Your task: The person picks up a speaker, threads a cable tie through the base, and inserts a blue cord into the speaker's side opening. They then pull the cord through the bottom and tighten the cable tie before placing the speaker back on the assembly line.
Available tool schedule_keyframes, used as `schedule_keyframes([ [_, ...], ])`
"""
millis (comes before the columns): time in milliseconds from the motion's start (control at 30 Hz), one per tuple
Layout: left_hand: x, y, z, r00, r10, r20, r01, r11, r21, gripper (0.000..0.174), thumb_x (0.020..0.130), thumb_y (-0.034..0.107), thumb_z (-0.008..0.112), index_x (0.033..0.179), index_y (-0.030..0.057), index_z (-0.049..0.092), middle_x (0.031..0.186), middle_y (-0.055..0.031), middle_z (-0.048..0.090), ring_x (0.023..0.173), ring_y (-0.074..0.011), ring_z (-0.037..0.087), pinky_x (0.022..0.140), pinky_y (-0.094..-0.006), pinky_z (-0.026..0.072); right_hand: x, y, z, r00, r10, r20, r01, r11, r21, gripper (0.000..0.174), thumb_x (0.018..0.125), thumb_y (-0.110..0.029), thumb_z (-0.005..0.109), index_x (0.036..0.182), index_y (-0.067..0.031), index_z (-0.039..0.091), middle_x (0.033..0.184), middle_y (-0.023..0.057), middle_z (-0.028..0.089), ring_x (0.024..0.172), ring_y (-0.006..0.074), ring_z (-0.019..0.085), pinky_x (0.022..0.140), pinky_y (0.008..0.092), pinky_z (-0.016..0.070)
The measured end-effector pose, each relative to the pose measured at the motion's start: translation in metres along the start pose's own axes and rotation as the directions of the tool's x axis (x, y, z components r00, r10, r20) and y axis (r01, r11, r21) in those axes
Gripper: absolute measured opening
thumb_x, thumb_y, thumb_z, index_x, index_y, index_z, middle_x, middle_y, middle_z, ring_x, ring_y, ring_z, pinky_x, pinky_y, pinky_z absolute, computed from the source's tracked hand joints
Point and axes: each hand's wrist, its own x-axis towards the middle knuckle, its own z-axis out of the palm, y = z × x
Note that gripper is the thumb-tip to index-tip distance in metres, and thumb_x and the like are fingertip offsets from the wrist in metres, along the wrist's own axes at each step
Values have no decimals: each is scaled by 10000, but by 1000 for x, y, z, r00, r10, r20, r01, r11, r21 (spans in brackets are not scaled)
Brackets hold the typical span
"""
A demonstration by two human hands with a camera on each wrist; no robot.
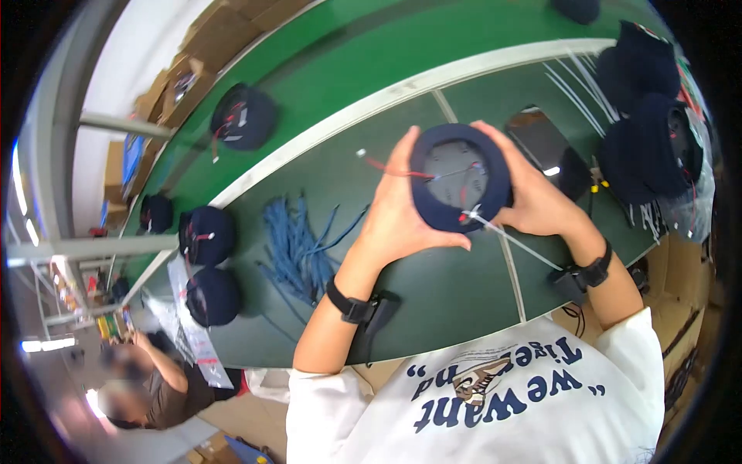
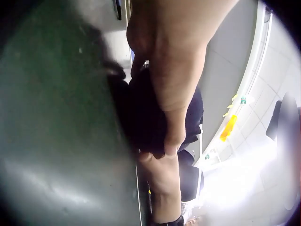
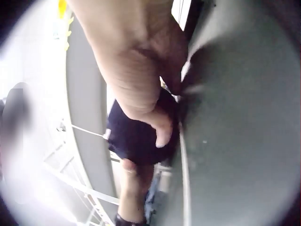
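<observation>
Between both hands I hold a round, navy fabric-covered piece [image 1: 498, 166], its hollow grey inside facing up. A red wire with a white plug sticks out past its left side. At the lower rim a white cable tie [image 1: 514, 243] loops around something red, its long tail pointing right. My left hand [image 1: 394, 220] grips the left side, thumb along the near rim. My right hand [image 1: 537, 197] grips the right side. In the left wrist view the dark piece [image 2: 146, 110] sits low over the table; in the right wrist view the right thumb presses its side.
Blue strips [image 1: 290, 247] lie in a heap at left. More navy pieces [image 1: 212, 236] stand along the left edge and at right [image 1: 645, 147]. A black phone-like slab [image 1: 549, 147], loose white cable ties [image 1: 576, 97] and yellow-handled cutters [image 1: 595, 182] lie at right. Another person [image 1: 158, 387] sits at lower left.
</observation>
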Motion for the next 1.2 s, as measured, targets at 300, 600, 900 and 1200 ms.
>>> schedule_keyframes([
  [300,-29,12,-42,992,-126,3,105,844,527,1032,607,387,1004,1449,1,550,1425,-211,595,1348,-405,558,1137,-465,450,-8,-4,-3,999,52,-17,-52,998,-26,1353,595,-90,986,1690,-97,193,1719,205,278,1549,377,374,1259,465,353],
  [600,-79,16,-75,984,-152,-90,172,701,692,111,863,50,740,942,22,667,995,-126,694,969,-335,654,863,-431,482,-30,-54,-47,829,159,-536,-52,976,209,249,1008,-18,641,1252,9,681,1029,40,705,909,102,643,865,244,515],
  [900,-4,105,-6,969,17,-245,-72,974,-217,120,965,7,715,1079,-22,694,839,-107,740,720,-166,727,657,-295,576,0,-93,37,909,-36,-414,319,698,641,257,1091,-140,626,1206,66,728,1253,147,735,1108,170,681,1021,338,535],
  [1200,9,79,-31,992,-123,-10,111,928,-357,199,1064,54,605,1127,-35,772,778,-57,708,657,-107,674,550,-228,535,9,-68,-39,882,-8,-472,397,553,732,269,1070,-80,629,1321,6,676,1225,97,722,832,120,647,735,276,544],
])
